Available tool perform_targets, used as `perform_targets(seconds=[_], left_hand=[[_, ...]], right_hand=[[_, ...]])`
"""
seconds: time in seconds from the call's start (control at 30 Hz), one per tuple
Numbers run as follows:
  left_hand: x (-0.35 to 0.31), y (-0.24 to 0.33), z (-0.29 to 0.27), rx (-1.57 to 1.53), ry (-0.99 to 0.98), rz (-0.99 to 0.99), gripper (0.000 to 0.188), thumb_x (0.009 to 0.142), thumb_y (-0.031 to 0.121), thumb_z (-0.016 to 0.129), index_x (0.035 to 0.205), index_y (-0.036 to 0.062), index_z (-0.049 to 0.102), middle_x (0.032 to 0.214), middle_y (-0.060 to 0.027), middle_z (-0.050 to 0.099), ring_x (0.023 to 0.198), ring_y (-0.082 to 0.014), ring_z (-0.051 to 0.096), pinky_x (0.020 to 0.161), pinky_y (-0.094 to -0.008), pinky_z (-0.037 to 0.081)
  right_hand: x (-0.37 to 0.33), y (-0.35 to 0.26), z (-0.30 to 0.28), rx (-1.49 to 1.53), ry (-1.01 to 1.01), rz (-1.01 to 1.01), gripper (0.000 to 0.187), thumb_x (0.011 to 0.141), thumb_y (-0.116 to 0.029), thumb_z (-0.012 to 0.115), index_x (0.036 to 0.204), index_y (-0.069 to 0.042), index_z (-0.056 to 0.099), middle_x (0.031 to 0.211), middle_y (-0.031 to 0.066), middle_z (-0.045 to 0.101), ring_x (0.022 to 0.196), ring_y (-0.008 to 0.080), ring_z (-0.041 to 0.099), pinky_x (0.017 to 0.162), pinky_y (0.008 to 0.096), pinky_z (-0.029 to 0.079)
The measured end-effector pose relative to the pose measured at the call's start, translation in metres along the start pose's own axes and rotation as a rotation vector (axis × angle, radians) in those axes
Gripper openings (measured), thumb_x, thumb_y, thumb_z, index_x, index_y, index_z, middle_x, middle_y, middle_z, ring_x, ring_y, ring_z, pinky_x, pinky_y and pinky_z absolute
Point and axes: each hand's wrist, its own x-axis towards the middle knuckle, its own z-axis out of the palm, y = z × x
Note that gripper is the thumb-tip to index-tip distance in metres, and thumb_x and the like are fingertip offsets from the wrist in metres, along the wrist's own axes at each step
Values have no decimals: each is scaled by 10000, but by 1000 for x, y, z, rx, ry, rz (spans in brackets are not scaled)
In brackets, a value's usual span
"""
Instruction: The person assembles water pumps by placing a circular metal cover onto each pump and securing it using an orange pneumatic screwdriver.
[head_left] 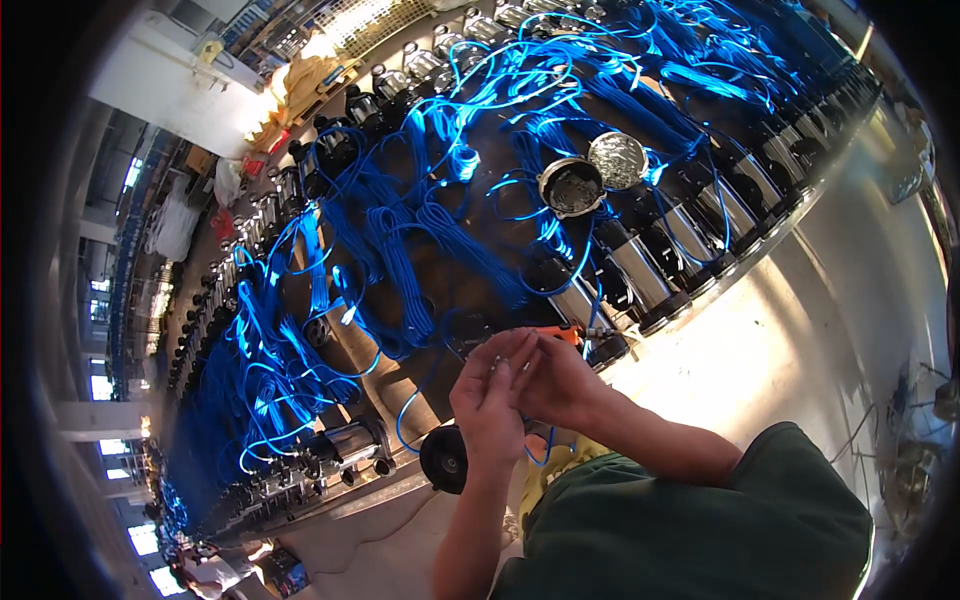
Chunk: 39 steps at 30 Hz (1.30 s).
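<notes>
Long workbench (470, 275) runs left to right, packed with steel-bodied pumps (640, 270) and coils of blue cable (400, 250); factory hall with pillars and bright windows far left, shiny floor (830, 320) right. Two round open housings (572, 187) sit far on the bench. Left hand (487, 400) and right hand (550, 380) pressed together near the bench edge, fingers pinching something small, too hidden to tell; orange tool (566, 335) just beyond them.

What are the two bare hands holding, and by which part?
Both the left hand and right hand pinch something small between their fingertips; what it is, and which part is gripped, cannot be told.
</notes>
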Motion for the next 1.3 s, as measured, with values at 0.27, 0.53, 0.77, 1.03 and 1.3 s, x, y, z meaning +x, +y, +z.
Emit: perform_targets(seconds=[0.27,0.53,0.77,1.03,1.3], left_hand=[[-5,-10,-7,198,66,106,280,945,-62,377,1176,-61,534,1202,-217,589,1144,-322,588,984,-424,507],[-15,-2,4,-56,76,51,269,949,-27,404,1190,-60,519,1144,-221,613,1089,-339,620,888,-383,565],[-42,13,-21,-346,177,-175,244,982,100,458,1150,-46,560,969,-152,638,811,-252,653,689,-282,546],[-89,21,-88,-514,289,-123,299,1001,276,489,1082,6,588,688,-30,543,573,-127,503,459,-223,363],[-108,50,-117,-359,210,-15,305,991,162,461,1242,-5,505,813,-32,541,671,-134,486,543,-240,404]], right_hand=[[10,-11,-18,-74,30,30,238,995,-271,393,995,-123,580,994,40,627,965,200,594,890,372,471],[21,-46,-40,51,101,-44,201,951,-170,440,890,-26,568,888,93,618,867,228,591,835,383,492],[74,-333,-37,-484,293,-748,350,928,-172,392,1194,47,453,1151,259,545,1009,393,595,879,488,524],[36,-68,-53,-69,280,71,184,916,-181,546,952,-6,589,870,99,643,788,204,630,696,276,537],[117,7,-111,-26,884,-118,306,832,-389,686,911,-108,595,857,43,639,801,223,607,676,318,530]])
